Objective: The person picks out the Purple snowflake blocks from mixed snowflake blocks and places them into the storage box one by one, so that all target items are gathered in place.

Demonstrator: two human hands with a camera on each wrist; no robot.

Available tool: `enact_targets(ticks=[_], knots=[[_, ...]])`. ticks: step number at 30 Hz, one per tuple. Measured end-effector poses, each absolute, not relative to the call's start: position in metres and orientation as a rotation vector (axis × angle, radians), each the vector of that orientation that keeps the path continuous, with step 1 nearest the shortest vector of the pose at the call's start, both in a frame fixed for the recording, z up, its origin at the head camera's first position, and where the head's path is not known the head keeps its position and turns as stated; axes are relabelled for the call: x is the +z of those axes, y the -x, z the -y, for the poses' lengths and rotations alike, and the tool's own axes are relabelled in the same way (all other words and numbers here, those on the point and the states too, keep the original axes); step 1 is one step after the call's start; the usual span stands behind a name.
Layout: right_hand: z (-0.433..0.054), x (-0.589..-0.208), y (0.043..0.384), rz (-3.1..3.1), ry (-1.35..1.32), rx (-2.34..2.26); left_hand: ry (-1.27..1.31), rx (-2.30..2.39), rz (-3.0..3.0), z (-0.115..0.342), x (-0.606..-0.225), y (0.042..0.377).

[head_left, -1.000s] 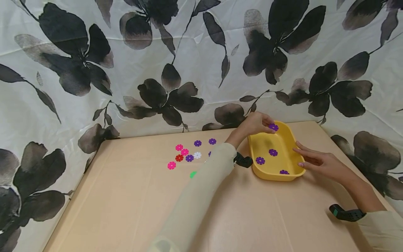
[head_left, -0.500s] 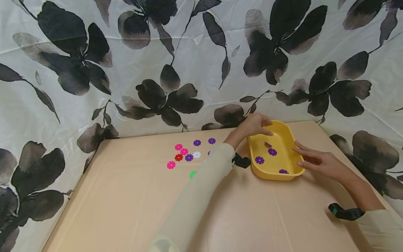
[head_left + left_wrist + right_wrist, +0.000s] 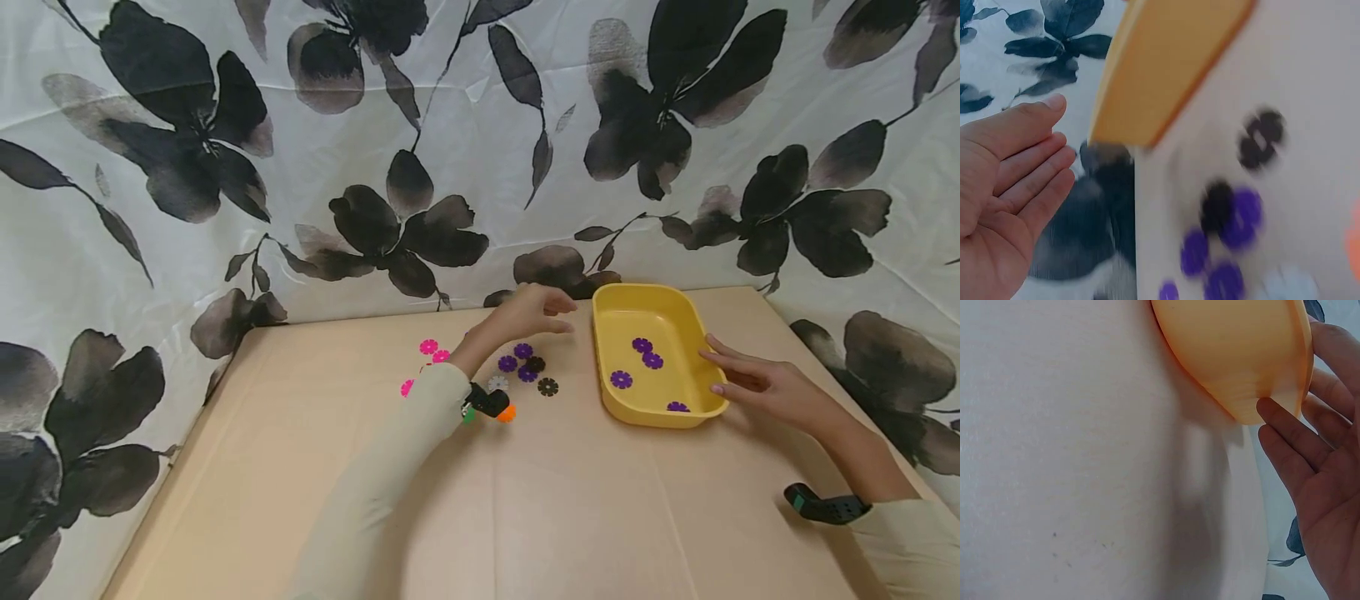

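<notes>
The left hand [image 3: 528, 317] hovers between the loose discs and the tray, with nothing between its relaxed fingers; the left wrist view shows its bare palm [image 3: 997, 206]. Beneath it lie flower-shaped discs: purple discs [image 3: 507, 364], black discs [image 3: 548, 387] and a white disc [image 3: 498, 383]. A yellow tray [image 3: 630, 412] stands to the right, holding several purple discs [image 3: 621, 380]. Fairly straight fingers of the right hand [image 3: 772, 392] touch the tray's right side; in the right wrist view, fingertips [image 3: 1267, 407] lie against its outer wall.
Pink discs [image 3: 428, 347] lie left of the left forearm, partly hidden by it. An orange disc [image 3: 507, 413] and a green disc [image 3: 468, 416] show by the black wristband [image 3: 489, 402]. A floral cloth [image 3: 465, 125] hangs behind the table [image 3: 585, 517].
The left hand let go of a purple disc, which dropped into the tray beside another. The hand then moved left, out of the tray. The right hand stays at the tray's side.
</notes>
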State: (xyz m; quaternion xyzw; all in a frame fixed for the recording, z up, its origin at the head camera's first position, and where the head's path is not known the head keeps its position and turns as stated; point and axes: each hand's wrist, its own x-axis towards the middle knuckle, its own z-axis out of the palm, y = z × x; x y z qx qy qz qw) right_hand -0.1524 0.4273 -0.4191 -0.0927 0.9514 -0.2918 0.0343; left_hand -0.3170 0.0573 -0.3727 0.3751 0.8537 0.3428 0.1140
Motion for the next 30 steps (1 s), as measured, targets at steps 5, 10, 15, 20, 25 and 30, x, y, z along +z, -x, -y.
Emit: enact_targets(ticks=[5, 10, 15, 20, 25, 30], knots=[[-0.428, -0.42, 0.152, -2.929, 0.274, -0.901, -1.105, 0.974, -2.504, -0.005, -0.38, 0.309], [-0.429, -0.421, 0.15, -2.946, 0.279, -0.899, -1.009, 0.91, -2.576, 0.049, -0.391, 0.297], [-0.43, -0.424, 0.147, -2.959, 0.256, -0.891, -0.887, 0.881, -2.639, 0.087, -0.397, 0.287], [-0.428, -0.424, 0.146, -2.943, 0.259, -0.905, -0.826, 0.863, -2.673, 0.112, -0.402, 0.281], [-0.426, -0.422, 0.147, -2.965, 0.29, -0.868, -0.813, 0.922, -2.652, 0.122, -0.408, 0.279], [-0.425, -0.42, 0.147, -2.971, 0.288, -0.849, -0.763, 0.936, -2.621, 0.123, -0.416, 0.281]])
